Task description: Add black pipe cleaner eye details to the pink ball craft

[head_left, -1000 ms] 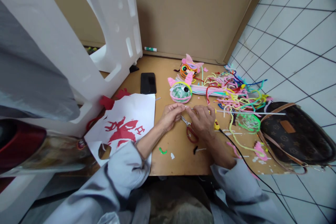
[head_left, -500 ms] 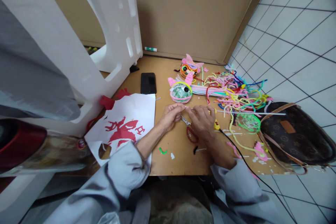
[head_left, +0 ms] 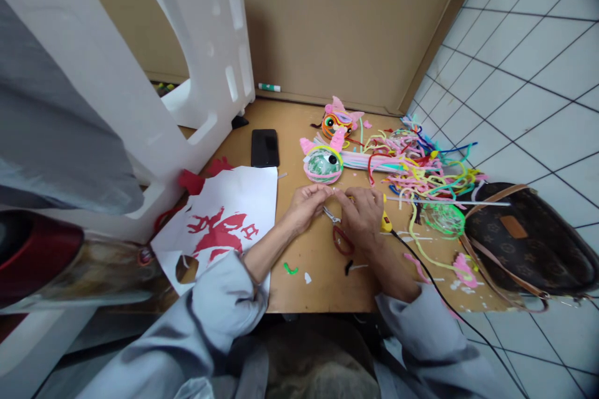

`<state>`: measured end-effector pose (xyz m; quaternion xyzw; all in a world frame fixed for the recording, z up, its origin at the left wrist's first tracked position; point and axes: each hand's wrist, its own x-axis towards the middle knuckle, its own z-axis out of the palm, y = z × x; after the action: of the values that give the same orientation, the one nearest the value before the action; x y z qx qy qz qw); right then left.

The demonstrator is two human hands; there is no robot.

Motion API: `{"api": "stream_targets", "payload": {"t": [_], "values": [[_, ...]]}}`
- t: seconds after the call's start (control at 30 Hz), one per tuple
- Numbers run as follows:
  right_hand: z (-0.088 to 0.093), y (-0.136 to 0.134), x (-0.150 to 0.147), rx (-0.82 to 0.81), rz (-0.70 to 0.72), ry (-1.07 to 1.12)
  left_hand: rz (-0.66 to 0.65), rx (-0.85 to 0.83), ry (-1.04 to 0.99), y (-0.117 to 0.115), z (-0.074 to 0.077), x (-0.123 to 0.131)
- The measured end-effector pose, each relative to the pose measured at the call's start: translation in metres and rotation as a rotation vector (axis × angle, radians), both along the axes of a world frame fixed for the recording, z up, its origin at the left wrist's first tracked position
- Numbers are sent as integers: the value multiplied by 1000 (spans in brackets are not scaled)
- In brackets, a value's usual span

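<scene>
In the middle of the table, my left hand (head_left: 306, 204) is closed in a pinch on a small pale piece too tiny to make out. Touching its fingertips or nearly so is my right hand (head_left: 362, 218), its fingers wrapped round a yellow hot glue gun (head_left: 386, 221). A long pale glue stick (head_left: 482, 202) sticks out to the right behind it, and a black cord runs down from it. My palm hides most of the gun. Red-handled scissors (head_left: 340, 240) lie below, between my hands. Just beyond is a clear ball with pink ears and an eye (head_left: 322, 165).
Behind stands an orange-and-pink figure (head_left: 337, 124). Tangled pipe cleaners (head_left: 421, 165) and a brown bag (head_left: 528, 243) lie on the right. Left are a black phone (head_left: 264, 148) and white paper with red cutouts (head_left: 262, 199). A white plastic frame (head_left: 206, 31) rises at left.
My right index finger has shifted slightly at the fingertips of my left hand. Both hands otherwise keep their places, and the things on the table have not moved.
</scene>
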<state>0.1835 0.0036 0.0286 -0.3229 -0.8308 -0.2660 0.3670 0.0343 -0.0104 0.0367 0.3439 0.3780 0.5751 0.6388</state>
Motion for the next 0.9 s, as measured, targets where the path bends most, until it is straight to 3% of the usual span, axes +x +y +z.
{"api": "stream_targets", "payload": {"t": [0.9], "values": [[4, -1, 1, 50, -1, -42, -11, -27, 1, 0, -1, -4]]}}
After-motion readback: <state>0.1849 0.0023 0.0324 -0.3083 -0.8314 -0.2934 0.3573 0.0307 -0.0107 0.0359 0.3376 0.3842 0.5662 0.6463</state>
